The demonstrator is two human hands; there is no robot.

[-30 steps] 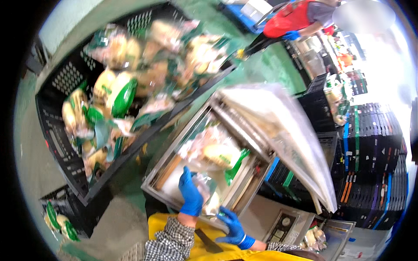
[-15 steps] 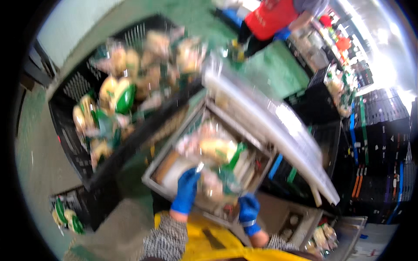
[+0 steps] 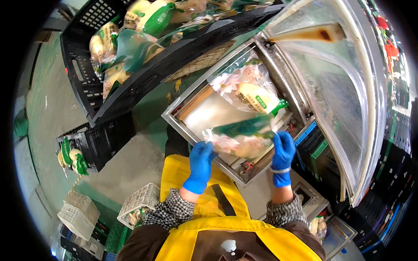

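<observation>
My left hand (image 3: 200, 161) and my right hand (image 3: 282, 154), in blue gloves, are closed on opposite upper corners of a clear plastic bag (image 3: 246, 145) with a dark green band, pink flower print and pale contents. It is held over the front of a metal-framed machine chamber (image 3: 194, 113) with a white inner bed. A second bag of pale food (image 3: 254, 96) lies in the back of that chamber. The machine's curved clear lid (image 3: 337, 87) stands raised at the right.
A large black crate (image 3: 89, 104) of bagged goods is at the upper left, a smaller one (image 3: 113, 143) below it. White baskets (image 3: 78, 209) sit at the lower left. Black crates (image 3: 383, 217) stack at the right. A second metal machine (image 3: 339, 232) is at the lower right.
The view has tilted down and turned, and the co-worker in red has left it. My hands have moved to the bag's two corners and stretch it between them.
</observation>
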